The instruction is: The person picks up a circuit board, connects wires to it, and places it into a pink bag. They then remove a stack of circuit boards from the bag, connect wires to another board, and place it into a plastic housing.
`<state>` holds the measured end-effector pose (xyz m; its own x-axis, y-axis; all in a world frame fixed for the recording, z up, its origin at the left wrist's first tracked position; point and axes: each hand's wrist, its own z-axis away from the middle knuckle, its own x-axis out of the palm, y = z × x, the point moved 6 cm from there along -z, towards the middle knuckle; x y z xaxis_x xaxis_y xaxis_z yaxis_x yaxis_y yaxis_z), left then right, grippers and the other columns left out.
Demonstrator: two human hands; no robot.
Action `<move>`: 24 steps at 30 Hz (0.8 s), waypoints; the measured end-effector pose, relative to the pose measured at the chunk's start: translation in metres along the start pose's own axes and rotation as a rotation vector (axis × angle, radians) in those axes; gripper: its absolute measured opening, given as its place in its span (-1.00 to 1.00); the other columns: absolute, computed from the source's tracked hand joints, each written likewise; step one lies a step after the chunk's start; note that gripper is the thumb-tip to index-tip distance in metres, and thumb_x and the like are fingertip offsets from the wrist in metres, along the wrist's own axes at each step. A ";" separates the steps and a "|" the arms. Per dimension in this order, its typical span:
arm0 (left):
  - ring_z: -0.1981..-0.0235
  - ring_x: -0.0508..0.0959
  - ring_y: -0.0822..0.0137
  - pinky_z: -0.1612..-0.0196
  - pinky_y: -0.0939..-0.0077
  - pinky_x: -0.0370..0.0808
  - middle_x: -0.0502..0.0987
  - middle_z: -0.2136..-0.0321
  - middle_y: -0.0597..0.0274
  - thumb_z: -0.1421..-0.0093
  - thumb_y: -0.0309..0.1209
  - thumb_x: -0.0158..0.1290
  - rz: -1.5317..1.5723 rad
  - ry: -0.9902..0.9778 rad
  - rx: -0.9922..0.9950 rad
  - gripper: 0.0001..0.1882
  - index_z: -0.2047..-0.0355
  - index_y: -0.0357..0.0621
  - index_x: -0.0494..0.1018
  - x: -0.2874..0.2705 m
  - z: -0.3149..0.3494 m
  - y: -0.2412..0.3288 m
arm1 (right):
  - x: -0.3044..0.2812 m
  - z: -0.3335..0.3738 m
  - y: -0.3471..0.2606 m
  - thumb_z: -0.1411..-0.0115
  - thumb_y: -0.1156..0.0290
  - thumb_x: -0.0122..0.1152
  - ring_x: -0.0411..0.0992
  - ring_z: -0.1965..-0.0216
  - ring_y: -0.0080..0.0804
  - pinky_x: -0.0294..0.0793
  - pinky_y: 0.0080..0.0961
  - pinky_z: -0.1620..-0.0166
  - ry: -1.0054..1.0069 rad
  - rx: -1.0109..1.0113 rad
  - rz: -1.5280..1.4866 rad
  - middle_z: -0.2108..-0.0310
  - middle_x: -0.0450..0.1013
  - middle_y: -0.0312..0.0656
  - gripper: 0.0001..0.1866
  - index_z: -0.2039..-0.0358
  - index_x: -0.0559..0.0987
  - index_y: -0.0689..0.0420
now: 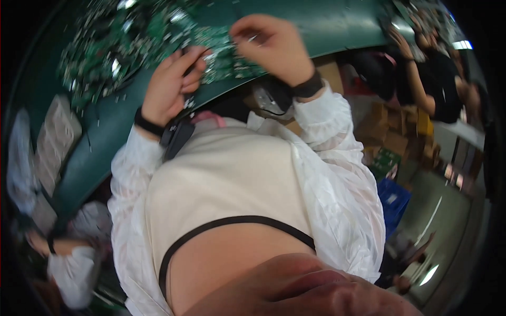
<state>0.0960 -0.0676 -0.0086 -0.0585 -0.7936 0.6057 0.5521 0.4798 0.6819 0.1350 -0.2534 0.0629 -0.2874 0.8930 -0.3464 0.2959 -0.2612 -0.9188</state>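
Note:
My left hand [176, 84] is closed, thumb and forefinger pressed together near the table's near edge. A thin dark bit shows at its fingertips, too blurred to name. Across from it, my right hand [276, 50] is curled with its fingers bent inward; a small shiny glint shows among them, and what it holds I cannot make out. Between and just beyond the hands lies a row of green circuit boards [219, 55]. A large heap of similar circuit boards [118, 45] spreads to the left, partly smeared by motion.
The green tabletop [337, 23] curves across the far side. Pale moulded trays [55, 139] lie at the left. A clear plastic bag [271, 100] is below the table edge. Cardboard boxes [387, 129] and a blue crate [392, 200] stand at right. Other people work on both sides.

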 end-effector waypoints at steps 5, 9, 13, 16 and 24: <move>0.65 0.19 0.69 0.63 0.76 0.07 0.47 0.43 0.38 -0.43 -0.28 -0.04 -0.175 -0.074 0.024 -0.67 0.03 -0.33 0.47 0.016 0.002 0.013 | 0.008 0.014 -0.008 0.00 0.51 0.24 0.54 0.33 -0.16 0.55 -0.33 0.24 -0.090 -0.254 0.572 0.36 0.55 -0.06 -0.77 0.27 0.62 0.18; 0.64 0.23 0.66 0.61 0.75 0.13 0.55 0.31 0.26 -0.45 -0.25 -0.09 -0.300 -0.118 0.046 -0.63 -0.01 -0.34 0.45 0.030 0.006 0.018 | 0.006 0.016 -0.016 0.02 0.50 0.23 0.52 0.33 -0.08 0.55 -0.25 0.25 -0.173 -0.156 0.742 0.38 0.53 -0.06 -0.82 0.34 0.61 0.16; 0.54 0.37 0.61 0.56 0.73 0.28 0.58 0.12 0.10 -0.47 -0.23 -0.12 -0.229 0.059 0.148 -0.60 -0.05 -0.34 0.43 0.051 0.010 0.027 | -0.026 0.017 -0.015 0.02 0.53 0.25 0.53 0.36 -0.13 0.55 -0.32 0.27 0.156 -0.291 0.737 0.41 0.53 -0.09 -0.82 0.33 0.63 0.15; 0.41 0.48 0.54 0.46 0.68 0.42 0.56 0.02 0.02 -0.48 -0.22 -0.14 -0.160 0.080 0.193 -0.59 -0.07 -0.35 0.41 0.043 0.007 0.035 | -0.077 0.038 0.001 -0.05 0.57 0.30 0.56 0.36 -0.34 0.54 -0.52 0.27 0.482 -0.167 0.512 0.40 0.58 -0.20 -0.84 0.30 0.65 0.19; -0.01 0.57 0.23 0.00 0.37 0.58 0.50 -0.09 -0.04 -0.49 -0.25 -0.19 0.219 -0.261 -0.022 -0.58 -0.11 -0.36 0.38 0.008 -0.004 0.002 | -0.056 0.017 0.067 -0.17 0.52 0.33 0.53 0.31 -0.59 0.52 -0.63 0.22 0.255 0.138 -0.098 0.34 0.60 -0.27 -0.91 0.33 0.64 0.27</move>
<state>0.0999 -0.0746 -0.0042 -0.1461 -0.5485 0.8233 0.5931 0.6175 0.5167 0.1554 -0.3269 0.0172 -0.0654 0.9749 -0.2127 0.1467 -0.2014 -0.9684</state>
